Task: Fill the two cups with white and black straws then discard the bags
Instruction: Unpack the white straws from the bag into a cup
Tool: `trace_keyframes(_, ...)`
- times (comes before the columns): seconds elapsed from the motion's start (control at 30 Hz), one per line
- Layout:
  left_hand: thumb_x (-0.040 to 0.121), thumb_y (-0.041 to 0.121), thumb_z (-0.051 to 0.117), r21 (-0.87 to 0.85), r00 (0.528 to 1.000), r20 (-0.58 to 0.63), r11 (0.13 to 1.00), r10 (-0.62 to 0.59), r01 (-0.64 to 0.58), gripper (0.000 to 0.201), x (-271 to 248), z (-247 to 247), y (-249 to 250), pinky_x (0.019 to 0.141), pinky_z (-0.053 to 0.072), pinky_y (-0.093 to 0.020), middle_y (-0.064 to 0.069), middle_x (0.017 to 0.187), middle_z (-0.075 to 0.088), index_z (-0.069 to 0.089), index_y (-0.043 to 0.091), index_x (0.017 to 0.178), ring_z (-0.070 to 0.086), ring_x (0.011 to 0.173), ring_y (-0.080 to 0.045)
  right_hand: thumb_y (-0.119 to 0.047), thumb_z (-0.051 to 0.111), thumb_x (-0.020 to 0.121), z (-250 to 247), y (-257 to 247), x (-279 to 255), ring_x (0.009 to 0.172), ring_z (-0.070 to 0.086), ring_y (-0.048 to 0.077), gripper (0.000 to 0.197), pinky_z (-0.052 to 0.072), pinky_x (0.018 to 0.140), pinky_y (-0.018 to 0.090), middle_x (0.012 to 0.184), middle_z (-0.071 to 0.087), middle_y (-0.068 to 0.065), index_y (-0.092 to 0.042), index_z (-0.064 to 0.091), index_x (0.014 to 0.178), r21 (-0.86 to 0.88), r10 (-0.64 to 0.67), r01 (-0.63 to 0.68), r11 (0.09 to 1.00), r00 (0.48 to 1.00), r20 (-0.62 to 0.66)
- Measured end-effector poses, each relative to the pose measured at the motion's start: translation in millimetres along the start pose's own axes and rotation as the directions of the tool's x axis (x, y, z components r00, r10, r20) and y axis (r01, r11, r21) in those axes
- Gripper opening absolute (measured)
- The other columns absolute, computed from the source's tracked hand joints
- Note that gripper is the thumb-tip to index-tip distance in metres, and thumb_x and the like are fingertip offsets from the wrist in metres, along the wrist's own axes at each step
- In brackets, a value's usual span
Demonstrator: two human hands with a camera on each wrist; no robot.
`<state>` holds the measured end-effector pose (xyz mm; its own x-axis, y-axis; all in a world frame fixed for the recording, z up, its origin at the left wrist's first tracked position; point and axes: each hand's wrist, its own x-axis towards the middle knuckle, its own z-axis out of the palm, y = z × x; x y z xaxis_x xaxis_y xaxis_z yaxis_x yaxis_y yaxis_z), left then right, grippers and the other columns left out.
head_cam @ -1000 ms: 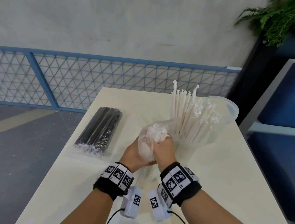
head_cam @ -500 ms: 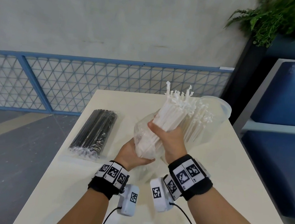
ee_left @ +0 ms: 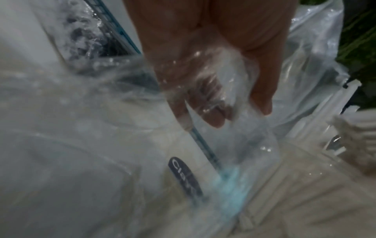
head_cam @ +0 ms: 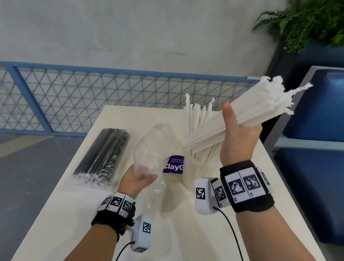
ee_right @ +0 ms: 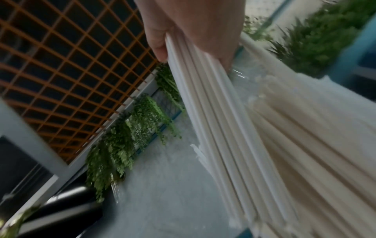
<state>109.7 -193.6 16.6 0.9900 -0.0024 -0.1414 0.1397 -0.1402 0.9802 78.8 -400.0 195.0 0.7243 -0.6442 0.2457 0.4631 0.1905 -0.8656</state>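
Observation:
My right hand (head_cam: 239, 127) grips a thick bundle of white straws (head_cam: 243, 115) (ee_right: 234, 128), lifted up and to the right, clear of its bag. Below it my left hand (head_cam: 137, 180) (ee_left: 213, 96) pinches the empty clear plastic bag (head_cam: 154, 147) (ee_left: 305, 64) by its lower end above the table. Just right of the bag stands a clear cup (head_cam: 191, 175) holding several white straws (head_cam: 196, 116). On the table at the left lies a sealed bag of black straws (head_cam: 104, 154). I see only one cup.
A cream table (head_cam: 174, 248) carries everything. A purple label (head_cam: 173, 166) shows through the bag. Beyond the far edge runs a blue mesh railing (head_cam: 63, 100). A blue seat (head_cam: 327, 131) and a green plant (head_cam: 329, 19) stand on the right.
My right hand has pulled the white straw bundle fully out of the bag and raised it to the right. The left hand keeps the now-empty bag lower on the table side.

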Motion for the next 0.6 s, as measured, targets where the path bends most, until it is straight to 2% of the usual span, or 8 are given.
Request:
trace_keyframes(0.03, 0.064, 0.016, 0.082, -0.030, 1.000, -0.004, 1.000, 0.005, -0.005, 0.033, -0.3, 0.1, 2.4, 0.078, 0.051, -0.039, -0.018, 0.083, 0.064, 0.056, 0.015, 0.084, 0.061, 0.080, -0.029, -0.010, 0.071, 0.080, 0.7, -1.4, -1.6, 0.072, 0.063, -0.003, 0.022, 0.050, 0.065, 0.013, 0.081, 0.063, -0.003, -0.001, 0.060, 0.097, -0.035, -0.038, 0.038, 0.999, 0.999, 0.001)
trace_keyframes(0.1, 0.058, 0.027, 0.083, -0.051, 1.000, 0.002, 0.998, 0.027, -0.027, 0.042, 0.2, 0.6, 6.3, 0.079, 0.052, -0.041, -0.019, 0.084, 0.065, 0.058, 0.009, 0.087, 0.062, 0.079, -0.029, -0.009, 0.071, 0.079, 2.9, 1.6, -6.0, 0.075, 0.063, -0.001, 0.025, 0.053, 0.070, 0.018, 0.083, 0.063, -0.001, 0.001, 0.059, 0.098, -0.109, -0.097, 0.102, 0.989, 0.994, 0.051)
trace_keyframes(0.2, 0.071, 0.019, 0.078, -0.009, 0.998, 0.005, 0.998, 0.069, -0.069, 0.036, 0.3, 2.5, 9.3, 0.072, 0.053, -0.033, -0.019, 0.081, 0.065, 0.058, -0.005, 0.088, 0.062, 0.075, -0.026, -0.012, 0.073, 0.077, 5.7, 17.8, -9.3, 0.074, 0.065, 0.002, 0.031, 0.055, 0.070, 0.023, 0.085, 0.065, 0.004, 0.005, 0.061, 0.100, -0.219, -0.060, 0.082, 0.972, 0.993, 0.104)
trace_keyframes(0.27, 0.073, 0.016, 0.075, -0.010, 0.996, 0.008, 0.996, 0.084, -0.084, 0.030, -0.6, 3.9, 11.1, 0.068, 0.051, -0.032, -0.016, 0.075, 0.063, 0.057, -0.005, 0.085, 0.061, 0.071, -0.024, -0.017, 0.074, 0.077, 4.5, 32.3, -10.2, 0.082, 0.068, 0.014, 0.033, 0.057, 0.072, 0.026, 0.090, 0.069, 0.010, 0.004, 0.062, 0.100, -0.297, -0.023, 0.062, 0.953, 0.991, 0.132)
trace_keyframes(0.33, 0.074, 0.014, 0.074, -0.036, 0.996, 0.003, 0.996, 0.086, -0.086, 0.032, -1.6, 4.6, 11.4, 0.070, 0.051, -0.036, -0.014, 0.073, 0.063, 0.057, -0.007, 0.089, 0.061, 0.071, -0.024, -0.021, 0.074, 0.077, 1.3, 45.9, -11.4, 0.090, 0.067, 0.028, 0.037, 0.056, 0.074, 0.027, 0.096, 0.068, 0.020, 0.005, 0.061, 0.100, -0.367, 0.018, 0.034, 0.930, 0.991, 0.136)
trace_keyframes(0.4, 0.074, 0.012, 0.074, -0.067, 0.997, -0.001, 0.995, 0.078, -0.078, 0.030, -2.1, 4.2, 12.6, 0.070, 0.050, -0.036, -0.013, 0.072, 0.063, 0.057, -0.007, 0.090, 0.061, 0.070, -0.024, -0.024, 0.074, 0.077, -2.1, 55.8, -12.6, 0.094, 0.064, 0.035, 0.040, 0.054, 0.079, 0.033, 0.100, 0.066, 0.025, 0.006, 0.058, 0.100, -0.404, 0.062, -0.002, 0.915, 0.989, 0.136)
trace_keyframes(0.53, 0.073, 0.009, 0.074, -0.098, 0.997, -0.009, 0.992, 0.076, -0.077, 0.024, -1.2, 3.0, 14.1, 0.071, 0.050, -0.037, -0.011, 0.069, 0.063, 0.058, -0.002, 0.087, 0.060, 0.066, -0.024, -0.024, 0.073, 0.078, -0.1, 62.6, -15.5, 0.105, 0.062, 0.025, 0.030, 0.051, 0.093, 0.036, 0.108, 0.066, 0.008, -0.011, 0.061, 0.103, -0.449, 0.124, -0.028, 0.893, 0.975, 0.185)
trace_keyframes(0.6, 0.072, 0.010, 0.075, -0.114, 0.998, -0.022, 0.992, 0.061, -0.063, 0.028, 0.8, 3.1, 13.8, 0.075, 0.051, -0.042, -0.011, 0.072, 0.064, 0.058, -0.003, 0.091, 0.061, 0.069, -0.026, -0.025, 0.072, 0.079, -0.7, 64.7, -13.6, 0.098, 0.065, 0.033, 0.035, 0.053, 0.089, 0.035, 0.105, 0.068, 0.018, -0.006, 0.060, 0.106, -0.485, 0.152, -0.036, 0.874, 0.967, 0.203)
